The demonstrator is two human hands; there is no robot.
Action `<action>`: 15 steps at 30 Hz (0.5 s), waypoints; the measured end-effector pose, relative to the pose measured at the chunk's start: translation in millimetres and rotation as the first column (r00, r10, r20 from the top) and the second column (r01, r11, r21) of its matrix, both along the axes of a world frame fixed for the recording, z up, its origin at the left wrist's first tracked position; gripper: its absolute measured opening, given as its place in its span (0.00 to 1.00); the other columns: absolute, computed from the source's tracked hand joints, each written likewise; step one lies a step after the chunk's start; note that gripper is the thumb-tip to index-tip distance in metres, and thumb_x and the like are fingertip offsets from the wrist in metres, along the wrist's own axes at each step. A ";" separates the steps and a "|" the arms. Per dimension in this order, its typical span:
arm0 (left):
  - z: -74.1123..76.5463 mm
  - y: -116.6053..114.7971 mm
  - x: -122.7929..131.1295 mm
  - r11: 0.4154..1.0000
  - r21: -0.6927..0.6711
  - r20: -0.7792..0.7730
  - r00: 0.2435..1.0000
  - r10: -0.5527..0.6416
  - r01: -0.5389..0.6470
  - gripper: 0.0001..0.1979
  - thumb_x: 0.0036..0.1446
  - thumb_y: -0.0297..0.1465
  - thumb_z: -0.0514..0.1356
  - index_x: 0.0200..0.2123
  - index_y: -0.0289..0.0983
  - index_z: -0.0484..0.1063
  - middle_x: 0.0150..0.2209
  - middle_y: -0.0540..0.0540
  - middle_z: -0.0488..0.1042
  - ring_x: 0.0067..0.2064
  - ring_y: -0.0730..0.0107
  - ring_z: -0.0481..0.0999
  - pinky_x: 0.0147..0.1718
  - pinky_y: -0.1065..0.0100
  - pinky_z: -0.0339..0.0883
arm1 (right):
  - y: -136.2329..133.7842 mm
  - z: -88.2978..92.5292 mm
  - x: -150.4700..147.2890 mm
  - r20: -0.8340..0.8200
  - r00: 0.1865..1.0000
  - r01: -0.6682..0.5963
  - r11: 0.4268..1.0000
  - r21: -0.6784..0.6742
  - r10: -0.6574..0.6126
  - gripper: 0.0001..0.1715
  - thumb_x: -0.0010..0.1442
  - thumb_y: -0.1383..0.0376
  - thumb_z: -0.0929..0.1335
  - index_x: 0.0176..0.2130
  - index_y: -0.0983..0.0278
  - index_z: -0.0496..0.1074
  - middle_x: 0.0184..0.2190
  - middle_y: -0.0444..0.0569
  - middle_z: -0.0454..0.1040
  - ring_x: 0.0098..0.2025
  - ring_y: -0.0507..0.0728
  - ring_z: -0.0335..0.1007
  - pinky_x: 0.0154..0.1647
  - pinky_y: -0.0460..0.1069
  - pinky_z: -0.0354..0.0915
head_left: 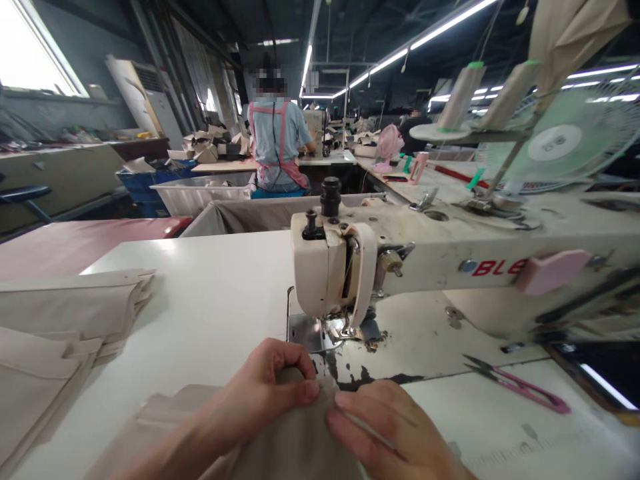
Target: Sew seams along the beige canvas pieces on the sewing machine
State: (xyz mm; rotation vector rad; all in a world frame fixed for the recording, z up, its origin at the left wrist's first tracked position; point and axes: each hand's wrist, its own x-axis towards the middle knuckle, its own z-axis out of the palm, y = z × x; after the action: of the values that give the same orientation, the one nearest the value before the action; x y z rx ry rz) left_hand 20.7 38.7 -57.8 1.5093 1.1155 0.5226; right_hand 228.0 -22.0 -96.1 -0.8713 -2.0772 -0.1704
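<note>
Both of my hands are at the front of an industrial sewing machine [333, 267], close together over one piece of beige fabric [295, 440]. My left hand [273, 387] pinches the fabric's upper edge between thumb and forefinger. On the other side, my right hand [387, 427] is closed on the same edge, with a thin pale strip showing between its fingers; I cannot tell whether it belongs to the fabric. The fabric edge lies in front of the presser foot [345, 330], apart from it. Beyond my right hand rest pink-handled thread snips [525, 387].
Stacked beige fabric pieces [65, 307] lie on the white table [215, 280] at left. Thread cones [463, 97] stand above the machine arm, near a green fan [555, 143]. Ahead, a person in a pink apron [280, 147] sits facing away, beside a white bin [205, 190].
</note>
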 end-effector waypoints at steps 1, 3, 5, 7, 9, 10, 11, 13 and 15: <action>-2.3 6.8 3.7 0.999 0.036 -0.038 0.999 -0.032 0.033 0.12 0.49 0.38 0.61 0.25 0.33 0.71 0.22 0.53 0.63 0.27 0.73 0.61 0.25 0.74 0.53 | 8.7 2.6 6.2 0.099 0.990 -0.104 0.995 -0.006 0.104 0.12 0.68 0.72 0.61 0.45 0.66 0.72 0.40 0.50 0.79 0.40 0.56 0.74 0.44 0.49 0.70; -7.9 19.5 11.9 0.985 0.153 -0.157 0.986 -0.060 0.084 0.10 0.50 0.35 0.60 0.25 0.33 0.72 0.22 0.52 0.66 0.28 0.72 0.64 0.27 0.73 0.57 | 27.4 4.9 14.4 0.215 0.944 -0.236 0.967 -0.097 0.252 0.16 0.69 0.72 0.57 0.44 0.70 0.72 0.38 0.52 0.80 0.35 0.56 0.74 0.38 0.50 0.71; -13.8 30.2 19.8 0.963 0.256 -0.273 0.962 -0.017 0.090 0.07 0.49 0.31 0.59 0.24 0.34 0.73 0.23 0.50 0.70 0.29 0.70 0.67 0.30 0.71 0.59 | 45.2 2.1 17.1 0.259 0.919 -0.257 0.950 -0.179 0.297 0.20 0.69 0.73 0.54 0.43 0.73 0.72 0.36 0.55 0.79 0.33 0.56 0.73 0.34 0.51 0.71; -18.4 38.0 26.2 0.950 0.309 -0.342 0.938 0.058 0.054 0.04 0.46 0.28 0.59 0.24 0.35 0.73 0.25 0.49 0.72 0.31 0.67 0.69 0.31 0.70 0.59 | 59.0 -3.5 16.8 0.289 0.910 -0.242 0.948 -0.208 0.296 0.21 0.69 0.74 0.53 0.42 0.72 0.73 0.34 0.56 0.79 0.33 0.57 0.73 0.34 0.51 0.70; -21.4 43.4 30.4 0.941 0.338 -0.394 0.912 0.113 0.029 0.03 0.45 0.27 0.59 0.23 0.35 0.73 0.24 0.50 0.72 0.29 0.67 0.69 0.29 0.69 0.58 | 67.5 -7.5 16.0 0.294 0.915 -0.216 0.951 -0.219 0.276 0.20 0.68 0.74 0.55 0.42 0.69 0.73 0.33 0.54 0.79 0.35 0.57 0.74 0.36 0.51 0.70; -22.4 45.6 31.7 0.936 0.350 -0.409 0.903 0.133 0.021 0.04 0.45 0.26 0.58 0.23 0.35 0.72 0.23 0.50 0.71 0.28 0.68 0.68 0.29 0.69 0.57 | 69.9 -8.3 16.0 0.293 0.919 -0.200 0.953 -0.229 0.264 0.19 0.68 0.74 0.56 0.41 0.68 0.73 0.33 0.53 0.79 0.36 0.58 0.74 0.38 0.51 0.70; -23.1 47.7 32.4 0.932 0.362 -0.419 0.896 0.149 0.014 0.05 0.45 0.26 0.57 0.22 0.35 0.72 0.21 0.51 0.69 0.27 0.68 0.68 0.28 0.69 0.56 | 71.6 -8.2 16.3 0.293 0.922 -0.183 0.953 -0.241 0.252 0.18 0.68 0.74 0.56 0.41 0.67 0.73 0.33 0.52 0.79 0.37 0.58 0.74 0.39 0.51 0.70; -24.1 51.8 32.7 0.925 0.380 -0.420 0.892 0.167 0.005 0.06 0.45 0.25 0.57 0.20 0.34 0.71 0.20 0.51 0.67 0.26 0.68 0.67 0.28 0.68 0.56 | 73.4 -7.0 17.1 0.293 0.927 -0.158 0.950 -0.268 0.236 0.16 0.67 0.73 0.58 0.41 0.66 0.73 0.34 0.51 0.79 0.38 0.59 0.75 0.40 0.51 0.70; -24.2 56.0 31.9 0.925 0.381 -0.393 0.905 0.165 -0.003 0.04 0.43 0.25 0.58 0.20 0.34 0.72 0.21 0.50 0.69 0.28 0.67 0.68 0.29 0.67 0.58 | 75.0 -6.3 17.3 0.287 0.931 -0.142 0.946 -0.292 0.228 0.15 0.67 0.74 0.58 0.41 0.66 0.72 0.36 0.51 0.79 0.39 0.59 0.75 0.41 0.51 0.70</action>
State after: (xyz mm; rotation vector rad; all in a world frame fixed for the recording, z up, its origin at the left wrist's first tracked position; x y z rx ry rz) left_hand 52.6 94.7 -82.0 1.9763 1.4811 0.5020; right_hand 245.3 52.9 -102.4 -0.8388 -2.5151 0.0819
